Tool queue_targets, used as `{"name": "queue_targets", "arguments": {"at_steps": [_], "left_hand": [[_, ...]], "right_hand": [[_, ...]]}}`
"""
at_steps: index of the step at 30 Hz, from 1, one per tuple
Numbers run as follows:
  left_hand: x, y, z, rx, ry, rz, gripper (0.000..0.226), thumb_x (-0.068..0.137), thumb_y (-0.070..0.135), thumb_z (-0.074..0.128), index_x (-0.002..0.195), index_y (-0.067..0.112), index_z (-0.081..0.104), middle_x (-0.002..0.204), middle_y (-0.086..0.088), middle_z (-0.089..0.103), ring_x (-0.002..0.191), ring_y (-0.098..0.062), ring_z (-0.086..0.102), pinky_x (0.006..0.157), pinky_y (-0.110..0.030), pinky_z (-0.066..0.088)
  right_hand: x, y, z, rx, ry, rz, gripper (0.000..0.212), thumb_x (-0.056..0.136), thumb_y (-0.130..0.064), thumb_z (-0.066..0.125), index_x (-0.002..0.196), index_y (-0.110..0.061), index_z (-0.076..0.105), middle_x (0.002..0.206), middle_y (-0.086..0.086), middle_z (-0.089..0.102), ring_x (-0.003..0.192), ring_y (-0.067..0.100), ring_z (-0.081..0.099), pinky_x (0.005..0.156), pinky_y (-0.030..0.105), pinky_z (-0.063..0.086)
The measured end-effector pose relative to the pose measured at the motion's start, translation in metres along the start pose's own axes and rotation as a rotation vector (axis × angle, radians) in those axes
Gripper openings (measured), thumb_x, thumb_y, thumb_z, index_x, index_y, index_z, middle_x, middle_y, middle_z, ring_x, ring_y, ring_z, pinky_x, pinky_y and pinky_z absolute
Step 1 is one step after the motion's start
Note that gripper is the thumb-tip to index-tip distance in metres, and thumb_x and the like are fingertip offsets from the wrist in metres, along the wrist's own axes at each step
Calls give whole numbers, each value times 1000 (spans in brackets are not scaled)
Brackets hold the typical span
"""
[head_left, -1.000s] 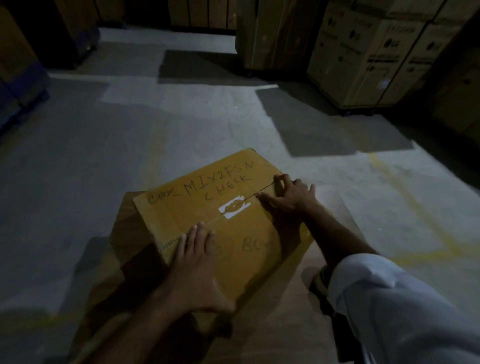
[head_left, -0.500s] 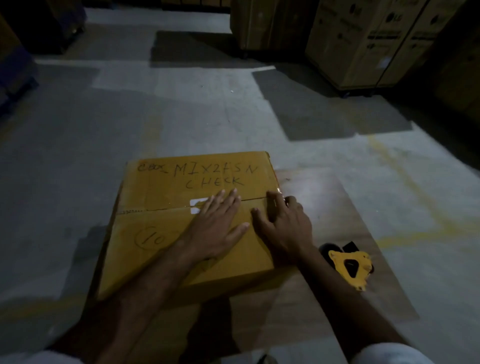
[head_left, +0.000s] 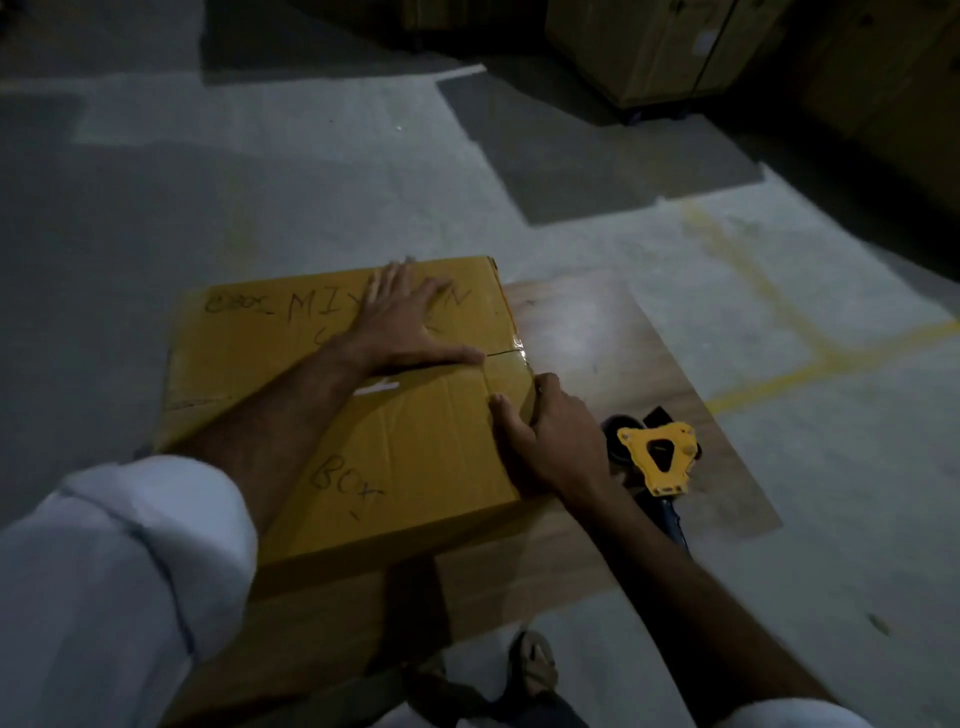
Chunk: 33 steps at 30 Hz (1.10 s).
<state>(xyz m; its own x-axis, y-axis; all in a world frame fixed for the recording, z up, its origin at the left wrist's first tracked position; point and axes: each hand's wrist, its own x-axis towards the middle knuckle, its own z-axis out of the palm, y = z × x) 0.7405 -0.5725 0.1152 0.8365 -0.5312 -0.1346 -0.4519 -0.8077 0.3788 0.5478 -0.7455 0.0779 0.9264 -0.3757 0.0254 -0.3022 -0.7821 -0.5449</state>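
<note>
A cardboard box sits on a wooden board laid flat on the concrete floor, right in front of the person bending over it. Its top flaps are closed and meet in a seam running from nine o'clock to three o'clock across the lid. Handwritten letters cover the top, with "BOX" readable on the near flap.

The left hand lies flat on the far flap, at about twelve o'clock on the lid, with fingers straight and spread and the thumb stretched out along the seam. It covers part of the writing. The rolled white sleeve fills the seven o'clock corner of the scene.

The right hand clasps the box's three o'clock edge, just on the near side of the seam. The thumb rests on top and the fingers bend down over the side. A strip of shiny clear tape shows on that edge where the seam ends, close to the fingertips.

A yellow tape dispenser lies on the board at about four o'clock from the box, just beyond the right wrist and not touched. A sandalled foot stands at six o'clock. Large cartons stand at one o'clock in the dim background, well apart.
</note>
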Motion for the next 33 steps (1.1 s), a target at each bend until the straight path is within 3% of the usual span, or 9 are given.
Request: {"name": "queue_targets", "arguments": {"at_steps": [4,10,12,14,17,22,24,27,33], "left_hand": [[14,7,-5,14,-14,-36,146,34,110,57,158,48,12,171,-18,4,158,-38,-4,125,-60,-6],[5,22,10,67,-21,-49,151,34,113,48,160,45,0,169,-23,0,157,-43,-5,124,-62,-7],[-2,24,16,101,-24,-72,152,36,115,43,161,42,-5,169,-23,-3,157,-43,-7,123,-62,-8],[-9,26,21,114,-4,-66,151,38,115,39,162,41,-7,170,-23,-4,157,-42,-8,124,-61,-9],[-19,42,32,55,6,-10,147,47,114,36,164,35,-3,171,-17,-12,158,-33,-17,124,-56,-15],[-29,113,68,-75,75,360,104,81,94,37,163,31,23,174,-8,1,159,-23,-15,125,-50,-15],[-29,139,82,-60,61,479,90,88,87,39,159,31,34,174,-6,6,159,-21,-14,126,-51,-13],[-23,162,92,-7,45,543,79,92,81,41,151,30,46,172,-8,14,160,-22,-9,127,-56,-10],[-18,165,99,34,96,517,62,95,76,46,138,33,57,166,-4,32,159,-23,11,128,-55,-6]], "right_hand": [[-16,10,-2,9,8,21,70,89,-84,34,122,-25,50,95,-8,58,82,13,58,61,28,41],[-12,25,-18,183,-90,-65,64,98,-69,37,155,-42,24,141,1,51,114,11,47,87,39,44],[-9,34,-21,287,-144,-13,60,100,-66,36,155,-41,33,145,-1,50,121,12,49,98,44,47],[-11,47,-24,378,-131,46,58,102,-65,37,149,-33,48,143,-2,53,122,11,52,103,47,50],[-25,77,-23,434,-12,150,53,105,-54,50,149,-25,50,141,2,55,122,13,56,101,44,53],[-63,148,-15,86,218,557,61,91,-35,74,139,-5,51,132,18,53,125,32,48,97,37,39],[-70,168,-13,-21,175,757,62,86,-40,76,131,-4,51,130,19,52,125,37,48,100,43,42],[-71,183,-9,-51,-82,919,62,88,-46,73,129,-5,53,129,17,55,123,37,55,97,45,50],[-51,194,-8,212,-146,751,15,89,-13,66,100,-5,61,98,12,66,93,33,65,75,39,54]]}}
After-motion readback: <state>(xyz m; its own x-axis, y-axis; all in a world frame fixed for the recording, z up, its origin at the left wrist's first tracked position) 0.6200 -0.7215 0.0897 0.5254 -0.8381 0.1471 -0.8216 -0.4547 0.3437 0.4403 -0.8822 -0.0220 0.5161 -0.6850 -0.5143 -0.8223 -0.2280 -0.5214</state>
